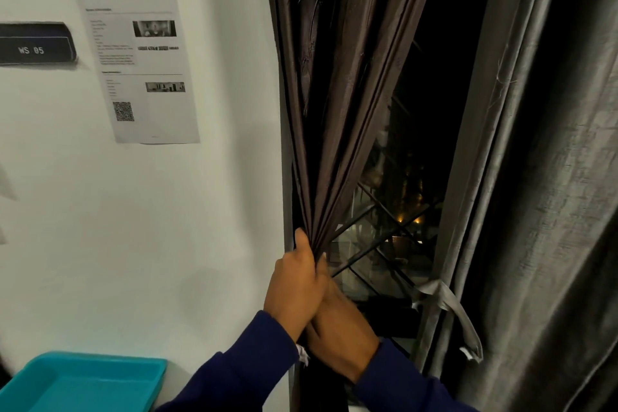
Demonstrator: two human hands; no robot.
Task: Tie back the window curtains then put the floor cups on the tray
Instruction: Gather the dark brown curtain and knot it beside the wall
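A brown left curtain (pixel 337 84) hangs at the window's left edge, gathered into a tight bunch low down. My left hand (pixel 294 288) is closed around that bunch, thumb up. My right hand (pixel 344 334) sits just below and behind it, fingers curled at the gathered fabric; whether it holds a tie is hidden. The grey right curtain (pixel 541 177) is pulled aside, with a grey tie-back (pixel 449 308) knotted around it. A teal tray (pixel 83 381) lies at the bottom left. No cups are in view.
A white wall (pixel 200 227) fills the left side, carrying a taped printed sheet (pixel 140 67) and a dark "WS 05" sign (pixel 35 45). Between the curtains is a dark window (pixel 394 227) with a diamond metal grille.
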